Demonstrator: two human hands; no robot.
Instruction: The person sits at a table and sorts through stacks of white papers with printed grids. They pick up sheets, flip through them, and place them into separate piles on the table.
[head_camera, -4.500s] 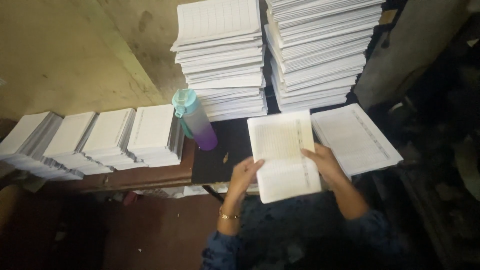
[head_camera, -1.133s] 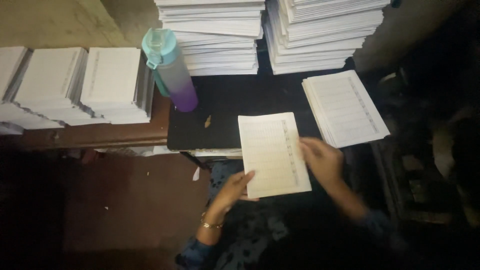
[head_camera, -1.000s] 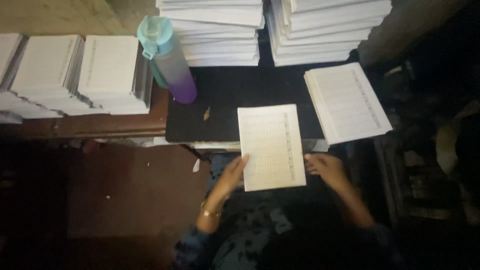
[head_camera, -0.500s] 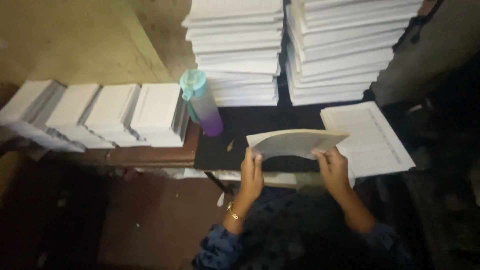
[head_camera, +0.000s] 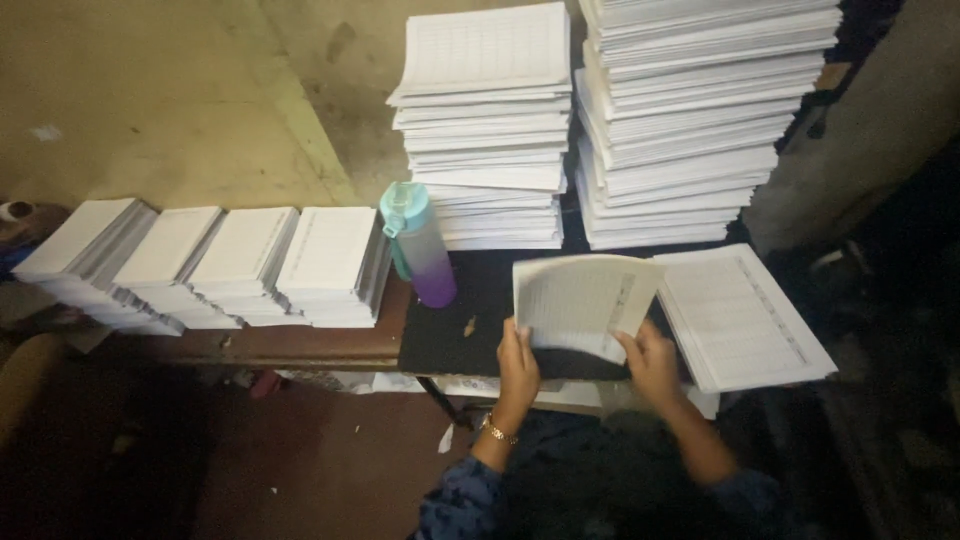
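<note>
Lifted since before, sheet bundle (head_camera: 582, 303) between both hands.

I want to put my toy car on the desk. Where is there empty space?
One bare patch: the black mat, between the teal-and-purple water bottle and the printed sheets that both hands hold. A brown wooden strip fronts the four low paper piles. The back is crowded by tall white stacks.

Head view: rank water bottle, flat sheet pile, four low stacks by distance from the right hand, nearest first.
From the right hand:
1. Flat sheet pile, just right of the hand on the dark mat.
2. Water bottle, to the left, beyond the left hand.
3. Four low stacks, far left along the wooden bench.
</note>
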